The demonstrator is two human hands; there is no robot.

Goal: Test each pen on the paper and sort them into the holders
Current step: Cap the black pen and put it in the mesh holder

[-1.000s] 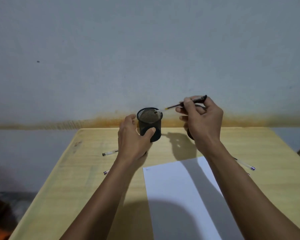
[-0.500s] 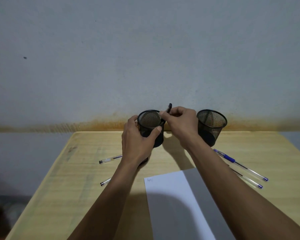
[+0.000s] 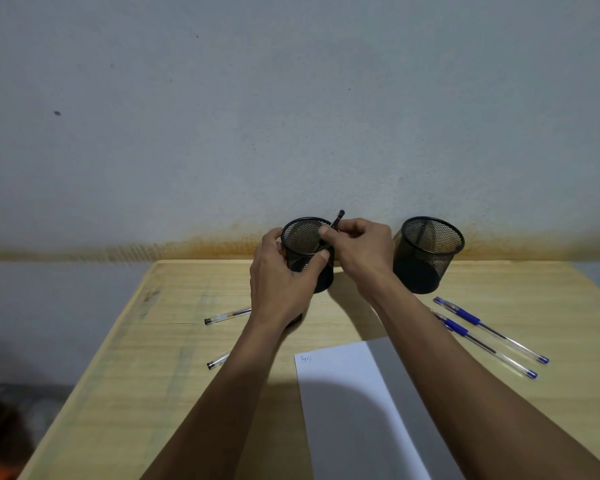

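Note:
My left hand (image 3: 281, 282) grips the left black mesh holder (image 3: 303, 237) at the table's far edge. My right hand (image 3: 364, 252) pinches a black pen (image 3: 338, 218) that stands steeply in that holder's right rim, its cap end up. A second mesh holder (image 3: 426, 254) stands to the right, untouched. White paper (image 3: 347, 403) with a small scribble at its top left corner lies in front of me. Two blue-grip pens (image 3: 489, 329) lie right of the paper. Two clear pens (image 3: 226, 316) lie at the left, partly hidden by my left arm.
The wooden table (image 3: 174, 358) stands against a grey wall with a rusty stain along its base. Floor shows past the table's left edge, with a dark and orange shape at the bottom left corner.
My right hand has swung the black pen from nearly level above the holder to steeply upright at its rim. The view has shifted, so the right holder and blue pens now show.

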